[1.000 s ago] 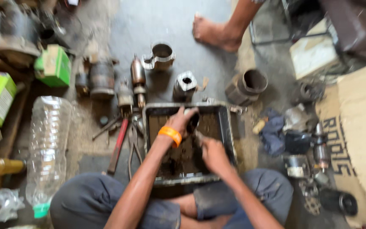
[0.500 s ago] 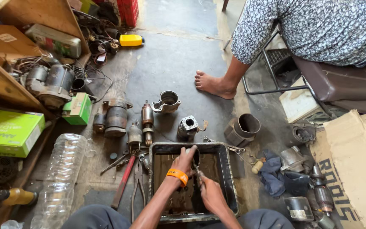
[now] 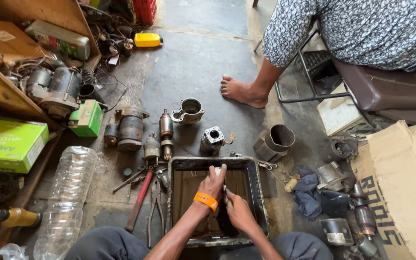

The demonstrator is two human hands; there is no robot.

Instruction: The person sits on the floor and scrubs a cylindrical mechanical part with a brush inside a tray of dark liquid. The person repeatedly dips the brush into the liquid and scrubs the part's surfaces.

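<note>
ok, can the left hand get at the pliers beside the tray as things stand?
Probably yes. The left hand is in the tray, and the pliers lie on the floor just past the tray's left wall, nothing on top of them. It is busy on a small part, though.

Bare floor (image 3: 203, 62) lies open beyond the black tray (image 3: 261, 192), up to a seated person's foot (image 3: 244, 91). Motor parts (image 3: 164, 130) crowd the tray's far edge, pliers (image 3: 156, 202) and a red-handled tool (image 3: 138, 202) its left, blue rags (image 3: 309, 192) its right.
</note>
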